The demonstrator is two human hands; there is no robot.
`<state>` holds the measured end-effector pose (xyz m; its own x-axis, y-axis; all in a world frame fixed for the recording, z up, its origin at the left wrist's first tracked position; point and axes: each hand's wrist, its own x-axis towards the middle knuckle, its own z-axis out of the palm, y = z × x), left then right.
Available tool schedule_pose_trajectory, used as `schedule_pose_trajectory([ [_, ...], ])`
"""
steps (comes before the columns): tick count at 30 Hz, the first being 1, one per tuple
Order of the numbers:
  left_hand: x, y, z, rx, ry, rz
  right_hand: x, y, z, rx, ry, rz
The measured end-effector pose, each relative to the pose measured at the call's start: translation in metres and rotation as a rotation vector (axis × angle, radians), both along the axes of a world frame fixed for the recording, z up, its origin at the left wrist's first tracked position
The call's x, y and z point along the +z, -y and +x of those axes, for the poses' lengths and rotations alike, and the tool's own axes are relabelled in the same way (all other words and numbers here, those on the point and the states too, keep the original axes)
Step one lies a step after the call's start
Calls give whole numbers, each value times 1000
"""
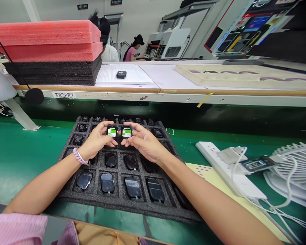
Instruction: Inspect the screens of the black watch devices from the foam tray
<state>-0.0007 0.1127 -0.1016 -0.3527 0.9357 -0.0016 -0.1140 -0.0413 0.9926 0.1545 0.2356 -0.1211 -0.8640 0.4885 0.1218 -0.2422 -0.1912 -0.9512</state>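
My left hand (100, 137) grips a small square smartwatch body (112, 131) between thumb and fingers. Its lit screen shows green and white blocks. Close beside it, my right hand (140, 137) holds a second smartwatch body (126, 132) with a similar lit screen. Both screens face me, side by side, over the dark grey foam tray (117, 202). The tray's square pockets hold several more watch bodies with dark screens, such as the watch body (107, 182) in the front row. My hands and forearms cover some pockets.
A white power strip (229, 170) with cables and a white fan (295, 166) stand on the right. Above runs a shelf (158, 91) bearing red foam blocks (48, 41), a single watch body (121, 74) and a cream tray (206, 80). Two people sit beyond.
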Motion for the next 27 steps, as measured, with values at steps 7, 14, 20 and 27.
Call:
schedule_pose_trajectory([
  [7, 2, 3, 1, -8, 18, -14, 1, 0, 0, 17, -8, -16],
  [14, 1, 2, -1, -44, 45, 44, 0, -1, 1, 13, -19, 19],
  [20, -2, 1, -3, -56, 29, 56, 0, -2, 1, 10, -20, 28],
  [27, -2, -1, -4, -53, 54, 47, 1, -1, 1, 11, -20, 13],
])
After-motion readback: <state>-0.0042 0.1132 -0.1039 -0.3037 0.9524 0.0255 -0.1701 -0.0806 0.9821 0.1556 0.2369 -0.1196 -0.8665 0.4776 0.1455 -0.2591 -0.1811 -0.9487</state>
